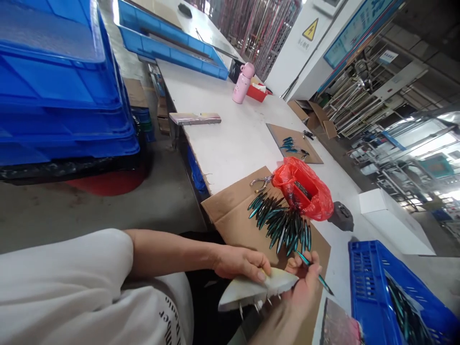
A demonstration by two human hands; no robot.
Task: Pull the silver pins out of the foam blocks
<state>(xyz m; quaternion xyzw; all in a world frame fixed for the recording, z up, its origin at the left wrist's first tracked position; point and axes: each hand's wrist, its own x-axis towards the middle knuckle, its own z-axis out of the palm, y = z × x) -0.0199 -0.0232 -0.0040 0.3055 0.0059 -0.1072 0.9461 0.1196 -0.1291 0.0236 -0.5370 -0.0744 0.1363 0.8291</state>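
Note:
My left hand (242, 263) grips the near edge of a white foam block (257, 287) with metal pins sticking out of its underside. My right hand (305, 282) pinches a slim teal spindle-shaped piece (316, 273) just past the block's far end. A pile of several similar teal pieces (282, 223) lies on a sheet of cardboard (233, 206) right above my hands. A red plastic bag (304, 189) lies open beside the pile with more pieces spilling from it.
Pliers (261, 182) lie on the cardboard by the bag. A blue crate (391, 292) with teal pieces stands at the right. Farther along the white table (233, 139) are a pink bottle (242, 84), a second cardboard sheet (294, 143), a white box (393, 220). Stacked blue bins (61, 81) stand left.

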